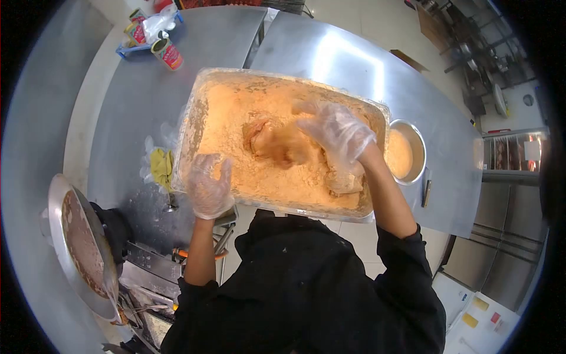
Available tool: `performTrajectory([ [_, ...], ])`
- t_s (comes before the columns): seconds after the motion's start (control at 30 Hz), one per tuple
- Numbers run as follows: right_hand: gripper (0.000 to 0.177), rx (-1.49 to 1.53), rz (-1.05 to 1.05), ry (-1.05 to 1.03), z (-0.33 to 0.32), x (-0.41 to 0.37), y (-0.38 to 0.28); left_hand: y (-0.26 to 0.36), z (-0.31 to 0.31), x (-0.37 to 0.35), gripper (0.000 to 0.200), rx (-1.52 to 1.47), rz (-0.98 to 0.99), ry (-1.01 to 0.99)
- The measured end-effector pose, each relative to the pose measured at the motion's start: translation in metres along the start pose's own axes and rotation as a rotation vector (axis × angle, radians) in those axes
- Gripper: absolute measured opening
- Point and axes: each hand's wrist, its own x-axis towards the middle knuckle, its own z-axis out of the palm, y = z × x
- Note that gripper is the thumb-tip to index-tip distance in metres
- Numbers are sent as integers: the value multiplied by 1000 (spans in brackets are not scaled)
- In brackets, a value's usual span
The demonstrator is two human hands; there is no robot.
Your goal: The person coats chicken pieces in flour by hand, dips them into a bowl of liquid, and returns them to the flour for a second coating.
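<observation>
A large rectangular tray (190, 127) of orange-tinted flour (230, 106) lies in front of me. My left hand (209, 187), in a clear plastic glove, is over its near left edge with thumb and fingers apart. Above the flour on the right side is my gloved right hand (341, 131), slightly blurred, its fingers stretched to the left and apart. Raw-looking pieces of meat (257, 133) sit in the middle, partly coated. A brown smear of motion just left of my right hand hides their shape. A flour-covered lump (344, 180) rests at the near right.
A round metal bowl (420, 147) of orange flour stands right of the tray on the steel table (448, 183). Cans (168, 54) and a blue basket (131, 50) are at the far left. A yellow cloth (161, 167) lies left; a large pan (59, 194) is at lower left.
</observation>
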Motion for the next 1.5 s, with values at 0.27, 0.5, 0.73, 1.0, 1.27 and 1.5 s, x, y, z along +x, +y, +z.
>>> performTrajectory([
  [0.27, 35, -232, 100, 98, -37, -2, 28, -1, 4, 0, 22, -96, -71, 7],
  [0.5, 46, -632, 136, -296, 12, -15, 88, 9, 1, 9, 21, -75, -33, 5],
  [0.73, 38, -746, 180, -25, 84, 3, 112, 17, -3, 12, 21, -74, -72, -38],
  [1.0, 26, -542, 35, 234, 64, -3, 173, 10, 2, 8, 21, -50, -95, -39],
  [1.27, 26, 718, 427, 450, -47, -74, 119, 13, 5, 9, 24, -5, -98, -52],
  [1.5, 24, 624, 561, 574, -51, -96, 258, 20, 3, 12, 28, -59, -223, -111],
])
